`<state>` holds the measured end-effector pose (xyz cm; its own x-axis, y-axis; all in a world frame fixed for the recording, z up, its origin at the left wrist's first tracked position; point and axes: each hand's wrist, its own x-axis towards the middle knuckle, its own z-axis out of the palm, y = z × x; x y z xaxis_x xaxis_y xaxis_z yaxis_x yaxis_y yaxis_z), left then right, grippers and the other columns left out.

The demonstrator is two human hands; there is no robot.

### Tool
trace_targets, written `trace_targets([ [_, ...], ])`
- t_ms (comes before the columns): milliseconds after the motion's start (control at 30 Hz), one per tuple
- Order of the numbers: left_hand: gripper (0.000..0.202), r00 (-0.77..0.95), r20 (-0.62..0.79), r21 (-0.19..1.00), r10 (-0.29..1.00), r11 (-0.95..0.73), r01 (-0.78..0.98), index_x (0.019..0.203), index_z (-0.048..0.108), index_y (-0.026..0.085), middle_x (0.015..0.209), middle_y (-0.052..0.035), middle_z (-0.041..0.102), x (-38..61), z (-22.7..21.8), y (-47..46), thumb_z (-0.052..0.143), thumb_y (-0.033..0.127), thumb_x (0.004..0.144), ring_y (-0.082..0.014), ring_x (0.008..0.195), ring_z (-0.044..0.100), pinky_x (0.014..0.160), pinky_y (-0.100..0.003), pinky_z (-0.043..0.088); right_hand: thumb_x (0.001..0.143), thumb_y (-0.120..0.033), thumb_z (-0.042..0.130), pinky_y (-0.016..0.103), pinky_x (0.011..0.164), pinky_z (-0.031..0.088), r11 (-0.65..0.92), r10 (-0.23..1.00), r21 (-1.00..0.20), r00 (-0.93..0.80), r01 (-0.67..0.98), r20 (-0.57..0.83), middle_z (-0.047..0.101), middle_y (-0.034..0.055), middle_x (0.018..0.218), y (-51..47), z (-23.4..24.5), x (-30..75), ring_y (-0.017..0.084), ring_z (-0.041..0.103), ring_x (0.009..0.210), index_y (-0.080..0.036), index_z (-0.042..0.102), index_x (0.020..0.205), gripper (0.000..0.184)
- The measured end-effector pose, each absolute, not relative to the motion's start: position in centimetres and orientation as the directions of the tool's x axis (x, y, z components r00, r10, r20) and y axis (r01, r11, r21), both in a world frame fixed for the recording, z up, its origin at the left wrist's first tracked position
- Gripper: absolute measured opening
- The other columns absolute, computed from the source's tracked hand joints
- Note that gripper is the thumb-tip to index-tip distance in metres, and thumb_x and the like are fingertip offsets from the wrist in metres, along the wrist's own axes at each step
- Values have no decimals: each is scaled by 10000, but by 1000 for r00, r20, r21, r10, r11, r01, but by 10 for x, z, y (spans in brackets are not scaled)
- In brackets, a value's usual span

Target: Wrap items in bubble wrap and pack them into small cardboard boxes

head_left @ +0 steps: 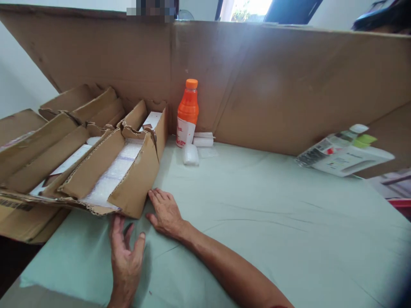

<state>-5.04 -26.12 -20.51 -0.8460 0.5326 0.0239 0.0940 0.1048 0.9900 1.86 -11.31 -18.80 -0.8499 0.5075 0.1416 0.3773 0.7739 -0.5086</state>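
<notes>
A cardboard box with long compartments (133,194) sits on the left of the cloth-covered table. White bubble-wrapped items (111,175) lie in its nearest right compartment, and white packets (72,159) show in another. Below its front edge is my left hand (125,252), thumb and fingers apart, holding nothing; its fingertips reach the box's bottom edge and are partly hidden there. My right hand (166,213) rests by the box's right front corner, fingers stretched out toward its side wall and nothing in it. Whether those fingertips press on the cardboard I cannot tell.
An orange bottle (188,112) stands at the back beside small white rolls (191,155). A clear bottle (324,149) and a white jug (356,159) lean at the back right. A tall cardboard panel (272,90) borders the pale green cloth (257,239).
</notes>
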Motion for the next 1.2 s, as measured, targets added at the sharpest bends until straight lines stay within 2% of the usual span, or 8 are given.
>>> trace_targets([
  [133,795,-833,-52,979,551,192,66,1540,331,243,1491,-171,491,-48,-216,-272,660,421,839,-329,1364,507,1150,-532,403,935,-385,604,440,1162,320,804,502,-453,-848,384,171,482,173,1532,-114,-190,18,271,363,1447,-71,351,1524,713],
  [300,703,-742,92,860,664,322,395,1510,402,188,1485,-177,520,-41,-217,-283,588,416,871,-346,1349,519,946,-433,559,960,-417,577,417,1145,342,847,476,-378,-848,373,231,511,174,1504,-118,-189,17,283,397,1419,-49,403,1483,662],
  [433,618,-660,220,729,718,329,600,1473,449,139,1418,-192,575,-44,-214,-286,516,374,905,-329,1265,586,794,-372,592,992,-454,530,436,1171,312,913,379,-264,-889,312,259,492,166,1520,-132,-191,42,295,390,1426,-71,472,1426,581],
  [667,463,-350,433,428,830,153,891,1316,565,113,1323,-204,621,-49,-215,-285,452,398,970,-330,1225,605,1017,-481,519,983,-506,528,437,1206,267,931,303,-271,-932,244,201,452,150,1566,-183,-194,163,277,348,1472,-115,462,1460,621],
  [733,485,-279,438,341,854,129,931,1318,557,105,1330,-212,612,-48,-214,-283,436,433,980,-336,1225,600,1041,-494,497,983,-518,522,438,1199,279,905,356,-306,-920,296,162,441,145,1577,-177,-192,201,273,355,1475,-138,463,1476,625],
  [833,529,-192,401,211,896,114,971,1307,557,92,1352,-226,591,-47,-212,-281,387,480,990,-362,1249,574,1052,-520,472,995,-482,513,478,1187,288,767,617,-297,-780,569,99,399,184,1595,-146,-188,247,312,347,1483,-120,471,1484,610],
  [900,551,-160,369,130,916,120,984,1282,574,86,1358,-232,585,-47,-212,-282,350,499,994,-382,1259,558,1053,-538,455,1008,-449,496,492,1191,277,688,717,-257,-691,679,92,386,194,1601,-125,-188,267,331,332,1490,-101,468,1487,592],
  [1200,554,-135,309,22,941,134,991,1275,572,77,1352,-237,585,-49,-213,-284,314,480,995,-379,1258,547,1050,-520,441,994,-504,487,517,1203,250,710,703,-230,-690,666,171,379,214,1599,-131,-199,277,350,304,1499,-77,443,1498,662],
])
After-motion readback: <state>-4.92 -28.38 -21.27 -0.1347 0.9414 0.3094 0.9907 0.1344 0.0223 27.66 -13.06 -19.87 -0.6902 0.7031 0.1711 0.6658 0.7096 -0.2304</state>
